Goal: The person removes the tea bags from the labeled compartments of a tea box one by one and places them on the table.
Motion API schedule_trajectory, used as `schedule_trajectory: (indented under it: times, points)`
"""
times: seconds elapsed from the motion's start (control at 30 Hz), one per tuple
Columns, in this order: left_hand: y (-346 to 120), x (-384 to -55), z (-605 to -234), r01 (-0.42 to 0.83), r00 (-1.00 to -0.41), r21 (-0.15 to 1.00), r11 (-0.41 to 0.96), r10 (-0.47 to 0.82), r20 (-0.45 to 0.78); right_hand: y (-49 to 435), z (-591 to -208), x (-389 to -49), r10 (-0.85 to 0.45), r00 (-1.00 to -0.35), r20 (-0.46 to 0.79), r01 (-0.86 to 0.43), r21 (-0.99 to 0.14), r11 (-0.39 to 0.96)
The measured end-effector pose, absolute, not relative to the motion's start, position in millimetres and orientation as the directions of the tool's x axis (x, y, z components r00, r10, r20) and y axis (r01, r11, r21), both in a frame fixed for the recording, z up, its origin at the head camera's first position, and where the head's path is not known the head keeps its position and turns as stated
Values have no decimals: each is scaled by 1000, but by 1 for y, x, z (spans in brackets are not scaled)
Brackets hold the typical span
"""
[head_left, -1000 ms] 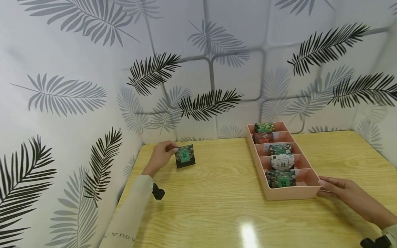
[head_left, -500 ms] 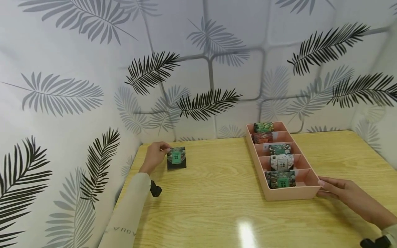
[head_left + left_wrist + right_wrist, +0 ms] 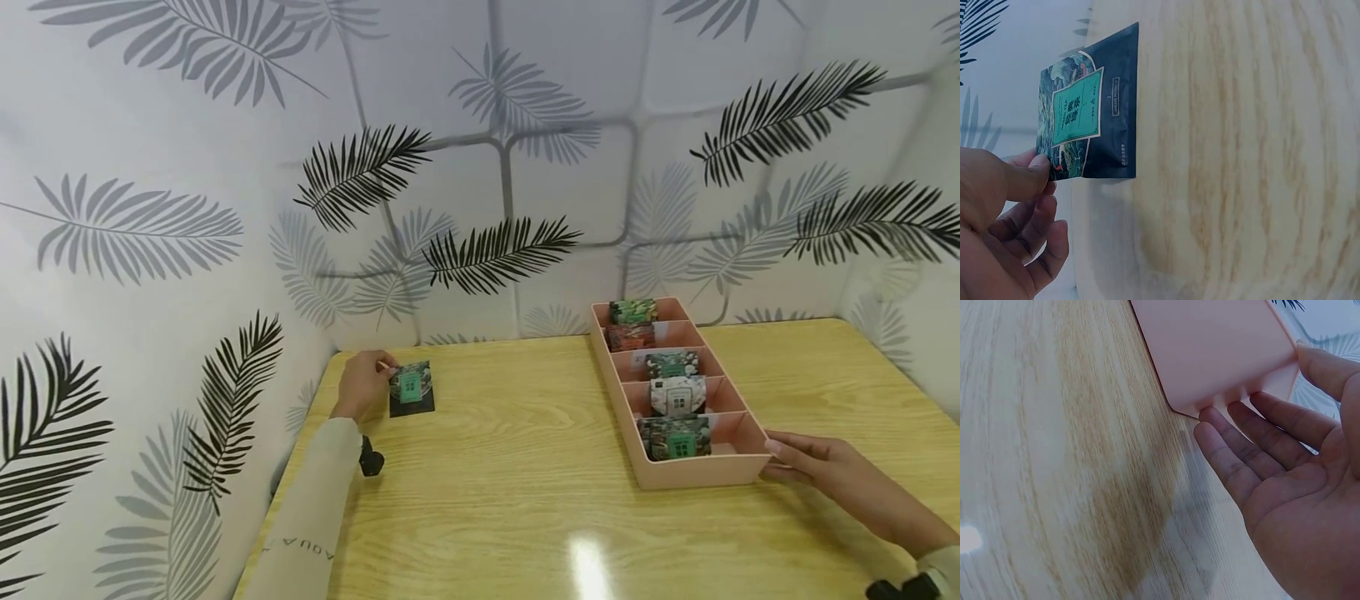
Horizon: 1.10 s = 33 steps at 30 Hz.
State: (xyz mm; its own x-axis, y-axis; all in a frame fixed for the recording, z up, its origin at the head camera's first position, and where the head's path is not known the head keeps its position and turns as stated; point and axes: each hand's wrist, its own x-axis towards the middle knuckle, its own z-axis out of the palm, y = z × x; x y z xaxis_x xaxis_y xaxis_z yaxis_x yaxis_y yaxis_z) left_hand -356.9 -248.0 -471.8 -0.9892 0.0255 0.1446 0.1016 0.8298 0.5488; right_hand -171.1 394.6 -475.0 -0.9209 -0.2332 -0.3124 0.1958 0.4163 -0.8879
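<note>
My left hand [image 3: 363, 387] pinches a dark packet with a green label [image 3: 411, 389] at the table's far left corner; the packet [image 3: 1089, 119] is held by its edge between thumb and fingers [image 3: 1029, 178], low over the wood. My right hand [image 3: 813, 463] lies flat with straight fingers [image 3: 1241, 447] touching the near right corner of a pink divided tray [image 3: 697, 472]. The tray's wall [image 3: 1216, 350] fills the right wrist view. Its compartments hold several similar packets [image 3: 675, 437].
The yellow wooden table [image 3: 525, 500] stands in a corner of walls papered with leaf prints [image 3: 495, 250]. The left wall runs close beside my left arm. A light glare [image 3: 588, 567] shows on the table near the front.
My left hand has carried the packet leftward and lower, toward the table's far left corner. The right hand has stayed at the tray's corner.
</note>
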Motion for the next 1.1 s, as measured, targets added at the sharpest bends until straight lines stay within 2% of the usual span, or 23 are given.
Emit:
schedule_trajectory:
  times: [0.5,0.9,1.1]
  points:
    - [-250,-361,-483,66,-998,492,868,46,52,397,-476,-170,-253,-922,-292,178,-902,392]
    - [-256,-366,-490,54,-997,477,877,24,68,396,-477,-171,-239,-923,-302,181,-887,425]
    - [-245,-359,-477,111,-992,521,846,63,110,397,-475,-170,-233,-921,-311,185,-879,439]
